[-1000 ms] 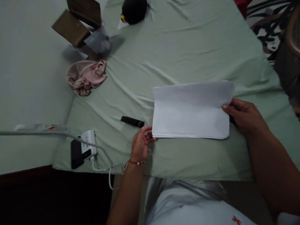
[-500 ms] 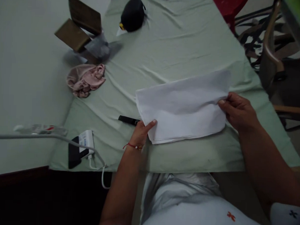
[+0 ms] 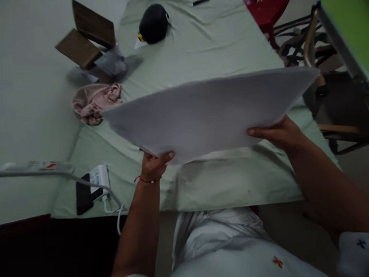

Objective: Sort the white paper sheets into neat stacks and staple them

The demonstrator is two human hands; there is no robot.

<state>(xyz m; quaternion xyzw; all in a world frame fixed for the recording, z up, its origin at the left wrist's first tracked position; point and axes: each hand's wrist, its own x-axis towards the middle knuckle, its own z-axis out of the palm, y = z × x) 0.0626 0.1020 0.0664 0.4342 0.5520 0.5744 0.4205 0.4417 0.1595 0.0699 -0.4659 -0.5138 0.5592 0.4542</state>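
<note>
White sheets make up the stack of paper (image 3: 209, 111), held tilted above the pale green cloth (image 3: 206, 42) with both hands. The left hand (image 3: 153, 165) pinches its near left corner, thumb tip pressed on top and the other fingers tucked out of sight beneath (a red thread bracelet (image 3: 146, 179) circles that wrist). The right hand (image 3: 278, 133) grips the near right edge, thumb laid along the paper; how its remaining fingers are set I cannot tell. Beyond the left fingers, past the stack's far corner, lies a crumpled pink cloth (image 3: 93, 101), with a cardboard box (image 3: 88, 38) further off. A white charger (image 3: 99, 176) sits on the cloth well left of the left wrist.
</note>
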